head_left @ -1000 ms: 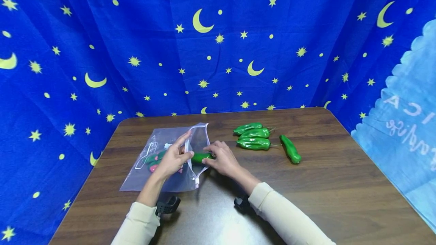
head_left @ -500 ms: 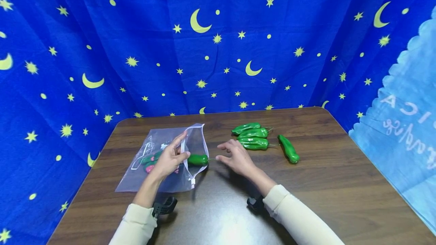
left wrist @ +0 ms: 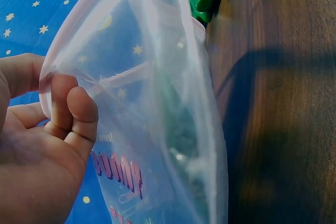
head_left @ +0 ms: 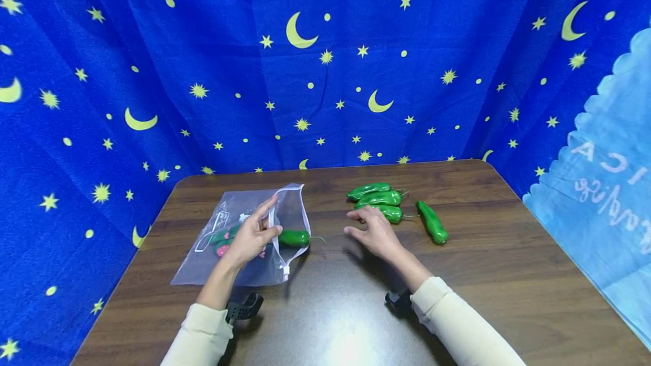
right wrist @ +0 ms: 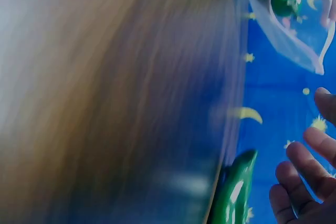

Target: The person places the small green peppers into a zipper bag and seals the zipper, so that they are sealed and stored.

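so one green pepper (head_left: 294, 238) is lying in the mouth of a see-through zip bag (head_left: 190, 270), its thin stem poking out past the rim. the left hand (head_left: 251, 239) is pinching the bag's upper edge, and the mouth is gaping. head view is showing a green and pink patch through or on the plastic, can't tell which. left wrist view is giving away pink-purple lettering (left wrist: 118, 171) that the head view isn't making readable.

the right hand (head_left: 375, 233) is hovering over the table (head_left: 488, 298), holding nothing, and right wrist view is showing its fingers spread apart, which is harder to see from above. from the head it's partly covering the nearest of three bunched peppers (head_left: 378, 198). a lone pepper (head_left: 432, 223) is lying slanted to their right. behind it all, a blue star-and-moon cloth (head_left: 234, 44) is hanging.
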Motion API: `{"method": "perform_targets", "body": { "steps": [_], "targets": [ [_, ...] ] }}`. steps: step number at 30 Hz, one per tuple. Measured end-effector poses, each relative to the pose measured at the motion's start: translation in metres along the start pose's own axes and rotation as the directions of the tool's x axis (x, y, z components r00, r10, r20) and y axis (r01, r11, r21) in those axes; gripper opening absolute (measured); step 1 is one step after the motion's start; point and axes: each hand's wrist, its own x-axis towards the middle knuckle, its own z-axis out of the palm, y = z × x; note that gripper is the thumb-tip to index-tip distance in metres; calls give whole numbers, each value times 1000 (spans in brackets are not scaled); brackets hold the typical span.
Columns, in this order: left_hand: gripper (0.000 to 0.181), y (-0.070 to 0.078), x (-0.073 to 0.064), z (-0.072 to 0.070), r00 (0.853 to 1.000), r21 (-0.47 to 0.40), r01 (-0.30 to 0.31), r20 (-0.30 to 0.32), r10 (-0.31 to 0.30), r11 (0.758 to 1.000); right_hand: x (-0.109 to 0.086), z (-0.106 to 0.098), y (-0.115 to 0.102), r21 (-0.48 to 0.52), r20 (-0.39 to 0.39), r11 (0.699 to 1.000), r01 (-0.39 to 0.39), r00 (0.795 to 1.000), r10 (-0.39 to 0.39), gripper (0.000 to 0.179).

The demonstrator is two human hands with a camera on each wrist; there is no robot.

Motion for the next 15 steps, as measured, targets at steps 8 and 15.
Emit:
{"method": "perform_targets", "body": {
  "steps": [8, 15],
  "targets": [
    [70, 1, -1, -1, 1000, 13, 29, -7, -29, 999, -3, -17, 29, -89, -41, 994, -66, 997, 62, 35],
    [71, 2, -1, -1, 1000, -2, 17, 0, -17, 1000, -1, -31, 47, -161, -76, 973, -165, 985, 154, 37]
  ]
}}
